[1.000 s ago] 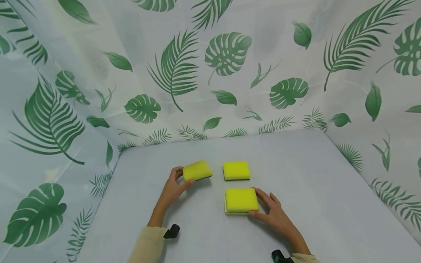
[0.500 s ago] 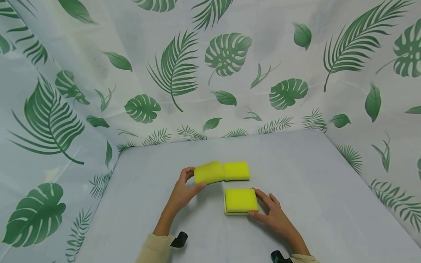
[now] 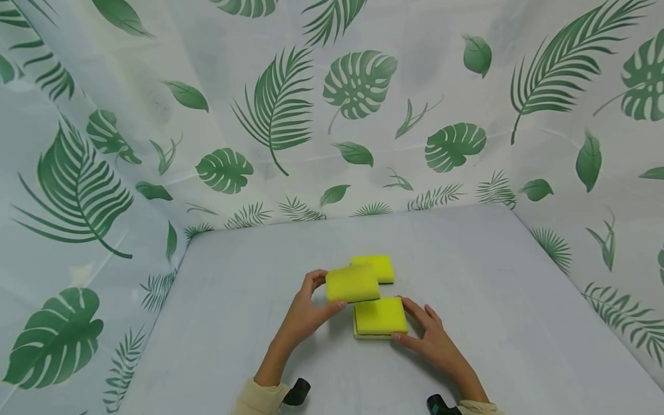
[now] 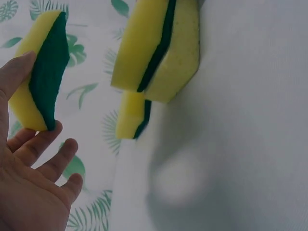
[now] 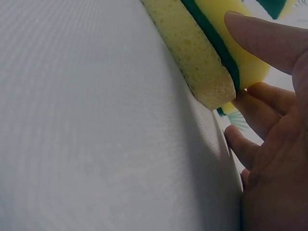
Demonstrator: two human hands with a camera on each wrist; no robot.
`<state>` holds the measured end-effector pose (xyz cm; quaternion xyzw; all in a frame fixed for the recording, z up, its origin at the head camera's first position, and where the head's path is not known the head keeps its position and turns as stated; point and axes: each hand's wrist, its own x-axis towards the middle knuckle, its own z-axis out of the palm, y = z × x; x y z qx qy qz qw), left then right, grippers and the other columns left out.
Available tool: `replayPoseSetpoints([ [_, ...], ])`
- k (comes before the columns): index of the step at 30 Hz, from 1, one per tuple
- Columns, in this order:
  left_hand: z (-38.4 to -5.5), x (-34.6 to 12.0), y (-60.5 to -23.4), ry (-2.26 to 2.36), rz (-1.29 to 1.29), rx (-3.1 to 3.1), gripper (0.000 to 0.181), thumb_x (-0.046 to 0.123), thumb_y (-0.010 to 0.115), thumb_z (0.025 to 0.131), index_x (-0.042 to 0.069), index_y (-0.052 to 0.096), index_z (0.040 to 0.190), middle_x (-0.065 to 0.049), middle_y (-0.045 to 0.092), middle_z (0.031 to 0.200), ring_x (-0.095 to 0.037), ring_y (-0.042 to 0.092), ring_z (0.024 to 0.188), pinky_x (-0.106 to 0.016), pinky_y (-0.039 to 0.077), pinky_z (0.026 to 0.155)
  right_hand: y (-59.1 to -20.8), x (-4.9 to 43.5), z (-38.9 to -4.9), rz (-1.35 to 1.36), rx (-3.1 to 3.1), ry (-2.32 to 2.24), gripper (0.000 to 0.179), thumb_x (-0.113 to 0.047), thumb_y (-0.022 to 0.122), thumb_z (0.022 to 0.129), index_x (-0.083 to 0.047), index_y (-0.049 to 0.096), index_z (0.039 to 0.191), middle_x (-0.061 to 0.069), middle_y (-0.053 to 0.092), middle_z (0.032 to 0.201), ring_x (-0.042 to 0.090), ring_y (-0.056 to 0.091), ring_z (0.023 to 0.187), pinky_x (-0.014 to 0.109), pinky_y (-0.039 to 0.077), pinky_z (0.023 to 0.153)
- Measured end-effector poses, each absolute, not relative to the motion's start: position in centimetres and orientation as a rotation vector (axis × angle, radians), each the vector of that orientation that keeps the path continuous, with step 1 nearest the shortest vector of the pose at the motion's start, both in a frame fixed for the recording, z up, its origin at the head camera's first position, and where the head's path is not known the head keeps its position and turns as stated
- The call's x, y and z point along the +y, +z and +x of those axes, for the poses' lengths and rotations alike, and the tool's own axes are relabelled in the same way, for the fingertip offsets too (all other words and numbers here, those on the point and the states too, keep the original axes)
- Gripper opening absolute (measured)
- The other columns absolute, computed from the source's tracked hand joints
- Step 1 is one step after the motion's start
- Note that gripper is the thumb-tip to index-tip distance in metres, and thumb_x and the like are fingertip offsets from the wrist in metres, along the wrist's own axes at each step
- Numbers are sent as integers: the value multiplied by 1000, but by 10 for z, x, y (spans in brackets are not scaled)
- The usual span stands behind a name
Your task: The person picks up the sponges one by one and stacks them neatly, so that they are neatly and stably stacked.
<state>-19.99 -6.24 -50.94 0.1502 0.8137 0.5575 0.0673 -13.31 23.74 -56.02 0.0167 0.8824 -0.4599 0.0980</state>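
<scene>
Well inside the table edges (image 3: pixel 358 221), a sponge (image 3: pixel 353 284) aloft between left fingers (image 4: pixel 42 142)

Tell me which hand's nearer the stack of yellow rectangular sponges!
Right. The right hand grips the stack at its right end; the left hand is apart, to its left, holding another sponge.

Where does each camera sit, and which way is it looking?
Head: worn on the head, looking forward and down at the table, leafy cloth and sponge stack; left hand, right hand and sleeves show.
Left wrist: worn on that wrist, looking at the held sponge; left fingers show.
Right wrist: worn on that wrist, looking across the table at the sponge stack; right fingers show.
Shared: both wrist views see the sponge stack.
</scene>
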Motion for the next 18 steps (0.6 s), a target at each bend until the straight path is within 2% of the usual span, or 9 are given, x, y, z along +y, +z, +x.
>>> replayPoseSetpoints([
  [18, -185, -34, -522, 1644, 592, 2389, 75, 39, 85, 93, 16, 44, 151, -6, 54, 155, -32, 50, 145, -65, 37, 118, -565, 241, -131, -36, 2680, -1426, 92, -46, 83, 92, -12, 40, 166, 19, 41, 167, 57, 4, 157, 77, 6, 121],
])
